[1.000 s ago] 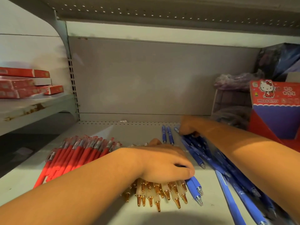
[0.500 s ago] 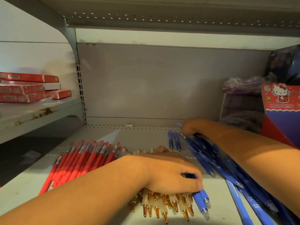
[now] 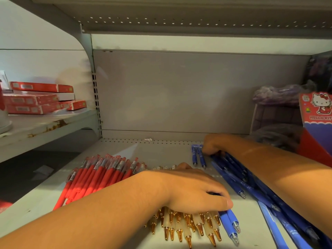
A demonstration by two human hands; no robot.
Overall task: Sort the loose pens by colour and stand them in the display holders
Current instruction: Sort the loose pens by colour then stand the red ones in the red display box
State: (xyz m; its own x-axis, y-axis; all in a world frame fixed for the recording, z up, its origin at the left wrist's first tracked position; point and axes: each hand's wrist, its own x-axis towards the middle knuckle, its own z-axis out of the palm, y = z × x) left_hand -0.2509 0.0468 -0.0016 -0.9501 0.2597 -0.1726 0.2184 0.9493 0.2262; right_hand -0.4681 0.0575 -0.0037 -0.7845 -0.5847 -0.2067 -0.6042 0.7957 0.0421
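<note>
1. The two blue pens lie at lower centre on the shelf, touching the gold-tipped pens. My left hand cups both, fingertips hooked round the blue pair.
2. I should slide that pair right into the blue pile without dragging the gold ones along.
3. Their long axes run front to back, tips toward the bottom edge.
4. My right hand rests on the pile's far ends; I cannot tell whether it grasps.

Shelf, pens in three lots.
- Left hand: fingers curled over cream gold-tipped pens, tips touching two blue pens just right of them.
- Red pens: left of those fingers.
- Right hand: fingers bent onto blue pen heap, hold unclear; blue pair just left of them.
</note>
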